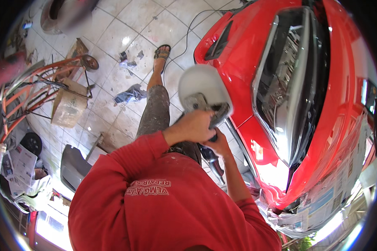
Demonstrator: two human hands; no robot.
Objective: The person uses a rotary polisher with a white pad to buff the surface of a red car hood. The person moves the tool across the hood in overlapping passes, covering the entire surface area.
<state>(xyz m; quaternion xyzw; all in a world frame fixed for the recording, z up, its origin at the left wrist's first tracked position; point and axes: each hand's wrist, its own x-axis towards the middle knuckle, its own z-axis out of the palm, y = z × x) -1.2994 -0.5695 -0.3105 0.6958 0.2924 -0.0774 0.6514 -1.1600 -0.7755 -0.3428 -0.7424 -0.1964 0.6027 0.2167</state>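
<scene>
Both my hands are on a polisher with a grey metal head and a broad, pale white pad [201, 79], slightly blurred. My left hand [197, 126] is closed over the body just behind the head. On the dark handle below it, my right hand [220, 145] is closed, its fingers partly hidden. The pad's right edge is close beside the front of a glossy red car [238, 50]; I cannot tell whether they touch. A long clear headlight [282, 75] sits in the car's front, to the right of the polisher.
Newspaper masking [335, 180] covers part of the car. A black cord [188, 31] crosses the tiled floor. Near my sandaled foot [162, 52] lies a dark rag [131, 94]. At left stand an orange metal frame [19, 100], a worn box [70, 102] and a dark panel [73, 165].
</scene>
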